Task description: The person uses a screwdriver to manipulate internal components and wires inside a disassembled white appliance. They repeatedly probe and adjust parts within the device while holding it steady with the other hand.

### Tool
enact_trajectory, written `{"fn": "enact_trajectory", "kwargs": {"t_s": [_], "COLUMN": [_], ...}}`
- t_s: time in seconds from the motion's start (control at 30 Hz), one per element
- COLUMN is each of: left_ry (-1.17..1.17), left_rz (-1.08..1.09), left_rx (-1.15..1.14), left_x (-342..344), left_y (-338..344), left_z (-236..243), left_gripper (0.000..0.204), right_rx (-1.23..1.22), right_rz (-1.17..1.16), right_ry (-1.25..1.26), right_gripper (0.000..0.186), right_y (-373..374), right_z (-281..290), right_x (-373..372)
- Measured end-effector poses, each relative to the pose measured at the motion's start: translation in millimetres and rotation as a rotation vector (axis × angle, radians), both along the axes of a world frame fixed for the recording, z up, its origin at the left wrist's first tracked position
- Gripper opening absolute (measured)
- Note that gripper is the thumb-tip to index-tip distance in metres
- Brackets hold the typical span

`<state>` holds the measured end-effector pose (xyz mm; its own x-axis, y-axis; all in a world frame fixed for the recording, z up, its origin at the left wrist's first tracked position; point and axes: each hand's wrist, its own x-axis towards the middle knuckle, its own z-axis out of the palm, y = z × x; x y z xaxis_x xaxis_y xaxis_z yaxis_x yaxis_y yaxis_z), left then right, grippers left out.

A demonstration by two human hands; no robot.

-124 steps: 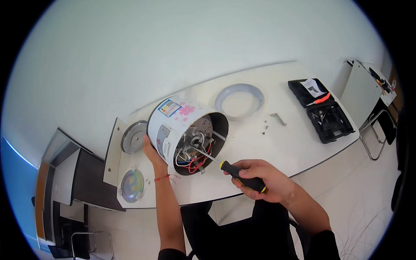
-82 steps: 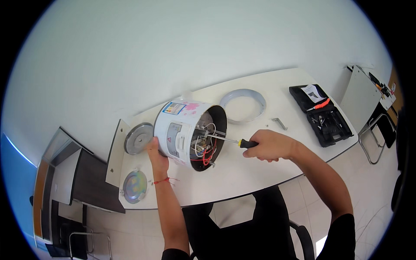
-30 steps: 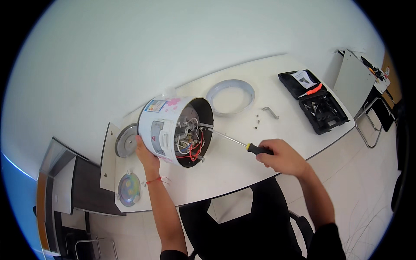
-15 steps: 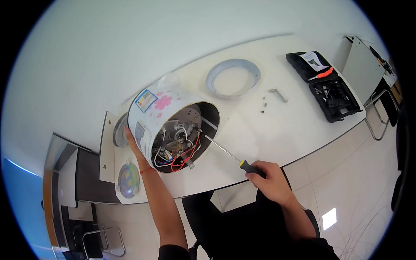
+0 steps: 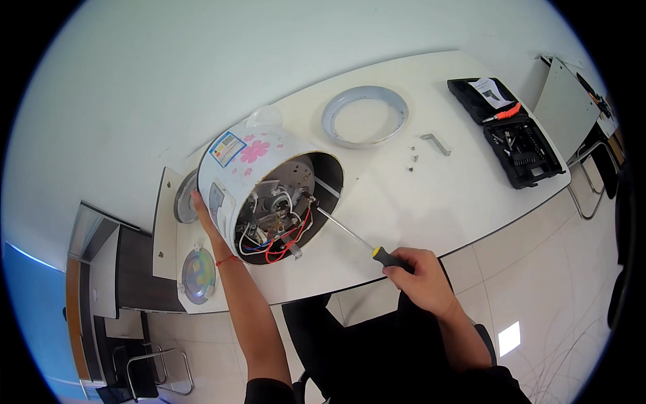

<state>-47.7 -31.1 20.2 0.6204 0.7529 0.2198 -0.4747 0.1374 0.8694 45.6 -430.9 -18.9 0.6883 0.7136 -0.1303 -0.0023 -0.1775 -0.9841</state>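
A: Since a second ago the cooker (image 5: 269, 160) has swung its open end lower and nearer us. What's around it?

B: On the counter (image 5: 390, 209), a ring (image 5: 328, 122), a bracket (image 5: 439, 145) and small screws (image 5: 415, 158) lie to its right, the tool case (image 5: 521, 158) farther over. A shiny disc (image 5: 198, 277) lies left; the cooker partly hides a grey disc (image 5: 184, 202).

A: And the hands?

B: The right hand (image 5: 424, 279) is wrapped round the screwdriver (image 5: 378, 254) handle. The left hand (image 5: 204, 215) presses the cooker's left side; fingers partly hidden, so I can't tell how far it closes.

A: Which way do things point?

B: The cooker is tipped over, long axis running upper left to lower right, mouth at lower right. The screwdriver slants up-left, tip inside that mouth.
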Motion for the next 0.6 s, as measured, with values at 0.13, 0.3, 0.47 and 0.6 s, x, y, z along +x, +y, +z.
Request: {"fn": "enact_trajectory", "kwargs": {"t_s": [0.13, 0.3, 0.47, 0.6], "left_ry": [0.0, 0.001, 0.016, 0.026], "left_rz": [-0.002, -0.011, 0.042, 0.052], "left_rx": [-0.006, 0.002, 0.018, 0.035], "left_x": [0.8, 1.7, 1.0, 0.7], "left_y": [-1.0, -6.8, -3.4, -0.6], "left_z": [0.0, 3.4, 2.5, 0.7], "left_gripper": [0.082, 0.082, 0.082, 0.081], "right_rx": [0.009, 0.006, 0.017, 0.019], "right_rz": [0.002, -0.001, 0.001, -0.001], "right_ry": [0.021, 0.064, 0.134, 0.131], "right_gripper": [0.017, 0.017, 0.016, 0.016], "right_y": [0.1, -0.8, 0.1, 1.0], "right_z": [-0.3, -2.0, 3.3, 4.1], "right_x": [0.5, 1.2, 0.3, 0.5]}}
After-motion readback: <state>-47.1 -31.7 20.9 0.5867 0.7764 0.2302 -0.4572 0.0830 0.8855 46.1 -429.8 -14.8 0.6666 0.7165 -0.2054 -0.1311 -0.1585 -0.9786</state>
